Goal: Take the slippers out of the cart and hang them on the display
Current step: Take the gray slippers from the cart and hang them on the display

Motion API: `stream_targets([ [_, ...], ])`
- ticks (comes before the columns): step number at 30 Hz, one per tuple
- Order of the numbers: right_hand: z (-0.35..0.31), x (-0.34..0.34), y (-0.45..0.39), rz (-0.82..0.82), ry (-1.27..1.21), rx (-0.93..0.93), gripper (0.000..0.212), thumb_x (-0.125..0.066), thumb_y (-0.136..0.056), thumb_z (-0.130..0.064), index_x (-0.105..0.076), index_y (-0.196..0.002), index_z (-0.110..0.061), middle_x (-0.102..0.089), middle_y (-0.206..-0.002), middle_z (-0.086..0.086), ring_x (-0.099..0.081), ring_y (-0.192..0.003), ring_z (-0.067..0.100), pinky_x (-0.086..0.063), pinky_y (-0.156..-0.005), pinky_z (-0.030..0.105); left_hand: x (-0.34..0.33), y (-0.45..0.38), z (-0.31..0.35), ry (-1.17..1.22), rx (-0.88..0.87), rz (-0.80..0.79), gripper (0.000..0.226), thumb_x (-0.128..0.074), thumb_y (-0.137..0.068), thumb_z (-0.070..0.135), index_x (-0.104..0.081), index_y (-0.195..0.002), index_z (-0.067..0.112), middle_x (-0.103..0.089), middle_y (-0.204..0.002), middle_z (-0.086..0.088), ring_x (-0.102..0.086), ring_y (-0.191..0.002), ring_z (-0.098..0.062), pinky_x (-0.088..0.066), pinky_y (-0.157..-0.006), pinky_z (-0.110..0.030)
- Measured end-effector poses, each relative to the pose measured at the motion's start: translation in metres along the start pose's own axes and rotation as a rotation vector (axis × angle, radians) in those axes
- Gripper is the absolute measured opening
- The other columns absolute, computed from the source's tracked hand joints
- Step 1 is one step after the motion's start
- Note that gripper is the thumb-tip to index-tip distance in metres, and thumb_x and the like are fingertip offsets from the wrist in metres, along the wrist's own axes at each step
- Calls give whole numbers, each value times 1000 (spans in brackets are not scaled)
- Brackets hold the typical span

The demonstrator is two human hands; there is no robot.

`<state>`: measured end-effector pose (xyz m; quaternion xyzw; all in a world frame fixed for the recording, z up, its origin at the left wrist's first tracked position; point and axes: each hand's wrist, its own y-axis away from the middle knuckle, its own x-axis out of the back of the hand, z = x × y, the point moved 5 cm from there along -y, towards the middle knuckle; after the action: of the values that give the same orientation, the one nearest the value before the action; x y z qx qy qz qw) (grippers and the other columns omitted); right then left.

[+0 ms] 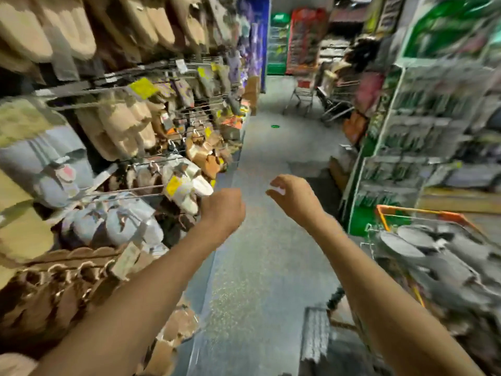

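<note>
Two bare hands out over the aisle floor [260,240], both holding nothing. The left hand [223,210] sits just left of centre, fingers curled under so only the back shows, close beside the white slippers [187,185] on the display [122,164] at nine o'clock. The right hand [292,196] floats at about one o'clock from it, fingers loosely bent and apart, nothing between them. One cart [423,213] with an orange rim at four o'clock, and it is heaped with grey slippers [433,256]; the blur stops an exact count, though at least four soles show. That pile lies well apart from both hands, down and right of the right wrist. A second cart [302,96] stands far up the aisle at twelve o'clock.
</note>
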<state>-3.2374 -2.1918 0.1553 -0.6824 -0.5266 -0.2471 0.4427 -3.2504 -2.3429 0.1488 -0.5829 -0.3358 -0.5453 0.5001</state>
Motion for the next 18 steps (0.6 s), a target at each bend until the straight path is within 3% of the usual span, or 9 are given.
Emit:
stream_targets([
  [7,165,106,72,185,149,-390,27,-65,-86,-22,-67,-94,4,-69,-96,21,-62,-92,36,-49,-80,43,-54,-35,187,123,-421,-108,25,-44,-95,26,-59,-108,11,-64,-111,-13,-58,-104,-34,-46,-79,-36],
  [10,202,133,102,298,132,-522,24,-65,-85,-19,-67,-100,-1,-70,-103,16,-64,-98,31,-49,-85,40,-74,-38,244,130,-566,-167,26,-45,-94,25,-59,-111,12,-62,-114,-13,-57,-108,-35,-46,-82,-38],
  [18,273,161,142,460,206,-834,21,-66,-84,-22,-68,-95,-4,-71,-98,15,-65,-96,31,-51,-82,42,-114,-75,345,166,-871,-238,23,-45,-91,23,-61,-104,12,-64,-109,-12,-59,-103,-35,-47,-79,-38],
])
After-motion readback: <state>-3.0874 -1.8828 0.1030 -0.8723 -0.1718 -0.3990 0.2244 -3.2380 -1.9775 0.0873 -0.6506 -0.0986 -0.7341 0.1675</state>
